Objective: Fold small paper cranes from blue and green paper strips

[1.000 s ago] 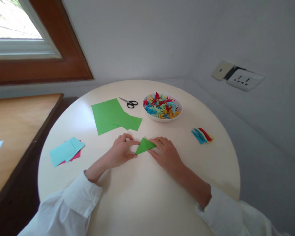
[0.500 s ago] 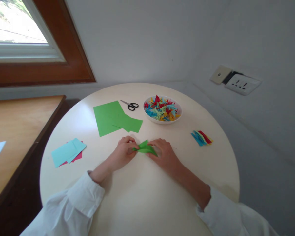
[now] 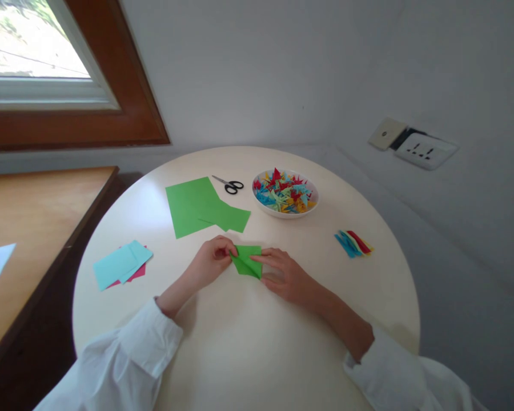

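A small piece of creased green paper (image 3: pixel 247 261) is between my hands over the middle of the round table. My left hand (image 3: pixel 214 258) pinches its left corner between thumb and fingers. At the opposite edge, the fingers of my right hand (image 3: pixel 288 275) press on the paper, with the thumb close to its lower right corner. Just beyond lie flat green sheets (image 3: pixel 188 208), one large square and smaller pieces overlapping it.
Black-handled scissors (image 3: pixel 231 186) lie behind the green sheets. A white bowl (image 3: pixel 282 215) holds many colourful folded paper cranes. Folded coloured strips (image 3: pixel 353 244) lie at right; light blue and red papers (image 3: pixel 120 265) at left. The round white table (image 3: pixel 248 354) stands against the wall.
The green paper has gone from bunched up and tilted to spread flatter, showing a squarish face with a diagonal crease. My right fingers have straightened over its right edge. The view shifted slightly.
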Motion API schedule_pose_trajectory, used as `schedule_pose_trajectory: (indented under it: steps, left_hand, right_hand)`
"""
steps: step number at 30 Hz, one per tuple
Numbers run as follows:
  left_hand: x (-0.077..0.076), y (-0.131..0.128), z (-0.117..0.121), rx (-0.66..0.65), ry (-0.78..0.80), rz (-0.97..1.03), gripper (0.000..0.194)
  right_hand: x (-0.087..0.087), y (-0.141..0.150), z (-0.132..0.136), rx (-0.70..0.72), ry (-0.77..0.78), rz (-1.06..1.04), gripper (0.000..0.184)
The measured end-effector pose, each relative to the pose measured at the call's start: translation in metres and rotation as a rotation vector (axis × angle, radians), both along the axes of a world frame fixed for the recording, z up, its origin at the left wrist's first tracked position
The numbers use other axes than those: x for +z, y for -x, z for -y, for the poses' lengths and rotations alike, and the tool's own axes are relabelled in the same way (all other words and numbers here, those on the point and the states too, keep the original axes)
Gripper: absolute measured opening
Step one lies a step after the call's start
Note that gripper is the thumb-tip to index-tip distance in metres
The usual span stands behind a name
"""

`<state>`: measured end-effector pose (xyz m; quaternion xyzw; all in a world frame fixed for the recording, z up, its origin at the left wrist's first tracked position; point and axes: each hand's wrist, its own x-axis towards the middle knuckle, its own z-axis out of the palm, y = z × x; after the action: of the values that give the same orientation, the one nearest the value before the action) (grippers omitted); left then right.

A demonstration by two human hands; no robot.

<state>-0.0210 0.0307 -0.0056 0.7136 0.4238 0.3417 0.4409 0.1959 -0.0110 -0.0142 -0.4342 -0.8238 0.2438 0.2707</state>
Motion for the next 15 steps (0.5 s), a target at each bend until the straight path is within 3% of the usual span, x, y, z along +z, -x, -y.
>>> schedule_pose_trajectory:
  steps: [5,9,15]
  left_hand:
    - [-0.005,0.0,-0.002,0.044,-0.053,-0.02,0.011]
    - [-0.01,-0.003,0.0,0.102,-0.139,-0.087,0.018]
    - [-0.01,-0.008,0.006,0.221,-0.308,-0.28,0.02]
  right_hand:
    - [-0.005,0.003,-0.005,-0.016,0.019,-0.144,0.044]
    - [-0.011,0.01,-0.014,-0.173,-0.019,-0.253,0.041]
    - [-0.022,0.017,-0.029,-0.356,-0.109,-0.229,0.037]
